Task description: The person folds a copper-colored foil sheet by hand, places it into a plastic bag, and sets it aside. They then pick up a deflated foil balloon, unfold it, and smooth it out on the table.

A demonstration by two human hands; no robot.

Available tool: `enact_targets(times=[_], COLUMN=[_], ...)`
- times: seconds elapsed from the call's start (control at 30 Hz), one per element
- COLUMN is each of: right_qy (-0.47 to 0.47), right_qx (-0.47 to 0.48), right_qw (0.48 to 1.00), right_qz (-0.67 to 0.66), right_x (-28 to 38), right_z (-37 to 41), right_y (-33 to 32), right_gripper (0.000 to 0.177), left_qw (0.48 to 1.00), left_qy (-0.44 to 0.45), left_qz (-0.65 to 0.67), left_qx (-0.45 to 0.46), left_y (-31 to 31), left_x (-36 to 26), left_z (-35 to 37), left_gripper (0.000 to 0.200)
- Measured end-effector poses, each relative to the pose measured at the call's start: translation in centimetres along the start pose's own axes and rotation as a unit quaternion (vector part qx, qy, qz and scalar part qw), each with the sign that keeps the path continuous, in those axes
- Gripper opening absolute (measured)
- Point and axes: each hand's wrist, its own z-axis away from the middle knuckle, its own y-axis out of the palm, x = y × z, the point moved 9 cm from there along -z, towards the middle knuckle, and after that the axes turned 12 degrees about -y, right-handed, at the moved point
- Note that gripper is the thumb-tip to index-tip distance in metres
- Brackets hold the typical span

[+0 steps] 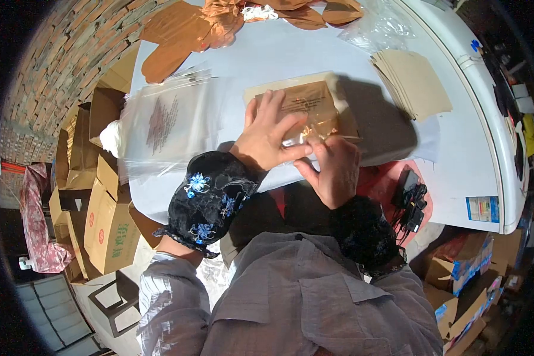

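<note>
A clear plastic bag [314, 98] with dark printed text and something brown inside lies in front of me, on top of a beige sheet [261, 90]. My left hand [269, 132] rests on the bag's left side, its fingers spread. At the bag's near edge my right hand [336, 169] has thumb and forefinger closed together on the shiny, wrinkled plastic. The thumb of my left hand points toward the right fingertips. Exactly how much plastic the right fingers grip is partly hidden.
To the left lies a pile of printed clear bags [154, 121]. Beige sheets [415, 83] are fanned out at the right, below crumpled clear plastic [382, 26]. Brown flat pieces [178, 41] lie at the back. Cardboard boxes [110, 222] and a black cable bundle [412, 202] flank me.
</note>
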Motion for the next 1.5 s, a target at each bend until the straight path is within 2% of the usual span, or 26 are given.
enact_targets(times=[0.13, 0.17, 0.27, 0.37, 0.47, 0.5, 0.6, 0.7, 0.8, 0.9, 1.0, 1.1, 1.23, 1.33, 1.37, 1.43, 1.5], right_qy=[-0.021, -0.044, -0.021, -0.018, -0.012, -0.007, -0.013, -0.024, 0.024, 0.007, 0.006, 0.000, -0.037, -0.097, -0.126, -0.010, -0.016], right_qx=[-0.004, -0.003, 0.020, 0.021, 0.015, 0.016, 0.010, 0.016, -0.007, -0.010, 0.001, 0.002, 0.005, 0.001, -0.035, -0.041, -0.076], right_qw=[1.000, 0.999, 1.000, 1.000, 1.000, 0.999, 1.000, 1.000, 1.000, 0.999, 0.999, 0.999, 0.999, 0.995, 0.990, 0.999, 0.996], right_qz=[-0.003, -0.015, 0.007, 0.005, -0.023, -0.033, -0.025, -0.008, 0.014, 0.032, 0.038, 0.044, -0.011, 0.029, 0.056, 0.014, 0.042], right_x=[0.6, 0.4, -0.1, -0.3, -0.4, -0.5, -0.4, -0.7, -2.1, -2.3, -2.4, -2.3, -2.7, -4.8, -5.5, -10.2, -13.7], right_z=[0.7, 1.4, 2.7, 3.4, 3.4, 3.4, 3.3, 4.0, 5.1, 5.4, 5.3, 5.1, 4.3, 1.5, -0.7, -4.5, -8.8], right_y=[-1.6, -1.4, -1.4, -1.9, -2.1, -2.1, -2.4, -2.1, -2.6, -2.7, -2.6, -2.9, -4.5, -7.2, -9.4, -10.1, -10.3], right_gripper=[0.063, 0.070, 0.078, 0.078, 0.074, 0.073, 0.073, 0.077, 0.078, 0.079, 0.079, 0.076, 0.061, 0.042, 0.027, 0.021, 0.017], left_qw=[0.999, 0.998, 0.996, 0.988, 0.990, 0.980, 0.984, 0.979, 0.985, 0.991, 0.992, 0.991, 0.994, 0.994, 0.994, 0.994, 0.994], left_qy=[0.007, 0.006, 0.018, 0.065, 0.032, 0.054, 0.018, -0.004, -0.030, -0.057, -0.072, -0.056, -0.064, -0.059, -0.059, -0.066, -0.065], left_qz=[-0.049, -0.056, -0.090, -0.139, -0.131, -0.190, -0.176, -0.202, -0.160, -0.120, -0.102, -0.121, -0.088, -0.090, -0.089, -0.090, -0.086], left_qx=[-0.003, -0.003, -0.006, -0.011, 0.042, 0.015, 0.029, -0.012, -0.055, -0.015, -0.029, -0.030, -0.028, -0.028, -0.028, -0.014, -0.029], left_y=[0.3, 0.5, 0.1, -0.7, -0.4, -0.5, 0.2, 0.5, 0.4, 1.7, 1.8, 1.9, 1.6, 1.5, 1.5, 1.7, 1.3], left_x=[-0.4, -0.4, -1.1, -2.9, -3.4, -4.2, -4.5, -4.9, -5.3, -4.8, -5.0, -5.2, -5.3, -5.4, -5.3, -5.3, -5.4], left_z=[0.2, 0.3, 0.3, 0.4, 0.3, 0.6, 0.7, 1.2, 1.5, 1.8, 2.2, 2.4, 2.5, 2.6, 2.6, 2.6, 2.6], left_gripper=[0.070, 0.071, 0.071, 0.066, 0.065, 0.059, 0.053, 0.047, 0.046, 0.047, 0.050, 0.050, 0.047, 0.047, 0.047, 0.047, 0.049])
